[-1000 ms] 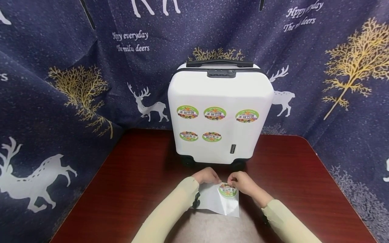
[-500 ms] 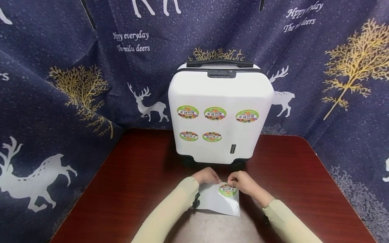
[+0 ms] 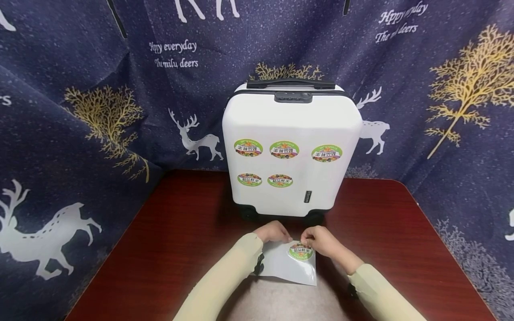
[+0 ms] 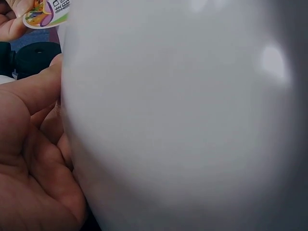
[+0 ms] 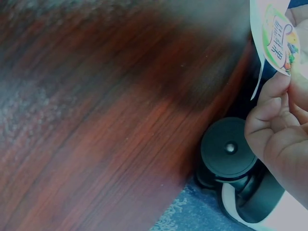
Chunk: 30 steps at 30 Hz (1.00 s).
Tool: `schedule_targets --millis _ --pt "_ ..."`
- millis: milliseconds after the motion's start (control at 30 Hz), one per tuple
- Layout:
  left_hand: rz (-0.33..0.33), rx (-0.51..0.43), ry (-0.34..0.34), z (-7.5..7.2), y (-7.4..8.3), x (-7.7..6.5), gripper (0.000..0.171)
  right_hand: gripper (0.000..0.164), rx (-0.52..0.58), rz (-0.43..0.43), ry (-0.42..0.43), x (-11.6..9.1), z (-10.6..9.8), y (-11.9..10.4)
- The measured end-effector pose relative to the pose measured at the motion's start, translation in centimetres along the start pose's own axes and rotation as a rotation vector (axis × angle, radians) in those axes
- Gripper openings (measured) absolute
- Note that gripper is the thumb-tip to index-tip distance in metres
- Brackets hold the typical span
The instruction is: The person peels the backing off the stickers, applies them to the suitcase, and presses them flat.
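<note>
My left hand (image 3: pixel 275 232) pinches the upper edge of a white backing sheet (image 3: pixel 277 265) just in front of the suitcase. Near the sheet's upper right corner sits an oval green sticker (image 3: pixel 301 253) with fruit pictures and dark lettering. My right hand (image 3: pixel 321 240) grips that sticker's upper edge between thumb and finger. In the right wrist view the sticker (image 5: pixel 279 38) stands partly away from the sheet, its rim at the fingertips. The left wrist view is mostly filled by the glossy sheet (image 4: pixel 178 115), with the thumb side of my left hand (image 4: pixel 33 154) along its edge.
A white suitcase (image 3: pixel 293 120) stands upright at the back of the reddish-brown table (image 3: pixel 172 240), several similar oval stickers on its front. One black wheel (image 5: pixel 228 147) is close to my right hand. Behind hangs a dark blue cloth (image 3: pixel 192 89) printed with deer and trees.
Both hands keep their places. The sheet's lower right part has shifted slightly, and the glare on it has changed. The suitcase stays still.
</note>
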<state>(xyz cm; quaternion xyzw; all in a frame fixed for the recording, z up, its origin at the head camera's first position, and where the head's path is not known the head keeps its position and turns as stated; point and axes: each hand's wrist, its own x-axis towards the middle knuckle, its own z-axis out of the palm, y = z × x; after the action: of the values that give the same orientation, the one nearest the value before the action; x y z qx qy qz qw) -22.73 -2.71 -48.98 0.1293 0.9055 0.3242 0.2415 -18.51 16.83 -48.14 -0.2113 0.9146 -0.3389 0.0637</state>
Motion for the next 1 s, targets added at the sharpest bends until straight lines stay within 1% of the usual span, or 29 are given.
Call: schedule_targets --millis 267,433,600,800,1000 --pt "-0.002 0.015 0.007 0.13 0.11 0.00 0.016 0.011 0.046 -0.004 -0.032 -0.07 -0.25 0.57" --pt "-0.004 0.008 0.010 0.20 0.12 0.01 0.015 0.011 0.069 0.010 -0.045 -0.21 -0.44 0.65" --pt "-0.009 0.002 0.007 0.21 0.12 0.11 0.015 0.012 0.075 0.018 -0.038 -0.37 -0.62 0.42" --pt "-0.020 0.001 0.008 0.02 0.18 0.02 0.016 0.011 0.073 0.004 -0.026 -0.58 -0.70 0.30" --pt "-0.021 -0.017 0.004 0.00 0.12 -0.01 0.016 0.011 0.076 0.032 -0.018 -0.76 -0.70 0.39"
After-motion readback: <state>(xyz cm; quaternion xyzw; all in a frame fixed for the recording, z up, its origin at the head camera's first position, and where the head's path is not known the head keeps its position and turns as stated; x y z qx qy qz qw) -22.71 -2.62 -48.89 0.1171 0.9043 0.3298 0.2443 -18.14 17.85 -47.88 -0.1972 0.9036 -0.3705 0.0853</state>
